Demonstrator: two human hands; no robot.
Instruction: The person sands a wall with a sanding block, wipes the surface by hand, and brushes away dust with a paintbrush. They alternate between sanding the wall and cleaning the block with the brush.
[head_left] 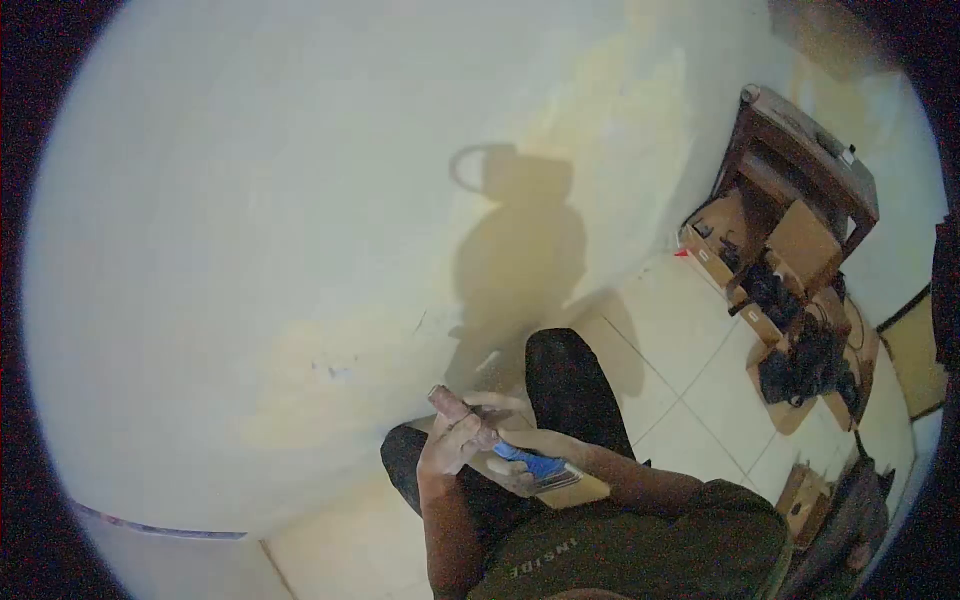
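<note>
My left hand [452, 448] is closed around a reddish-brown cylinder [449, 402], whose far end sticks out past my fingers toward the wall. Close beside it, my right hand [522, 440] has its fingers bent around a blue piece [540, 464]. A flat tan part [578, 491] shows at the near end of the blue, close to my shirt. Whether the cylinder and the blue piece are joined is hidden by my fingers. Both hands are above my lap, between my dark-trousered knees.
A pale wall [250, 220] with yellowish patches rises in front, carrying my shadow. On the tiled floor [690, 390] to the right are a brown wooden table [810, 140], open cardboard boxes [805, 240] with black items, and a small box [803, 505] by dark cloth.
</note>
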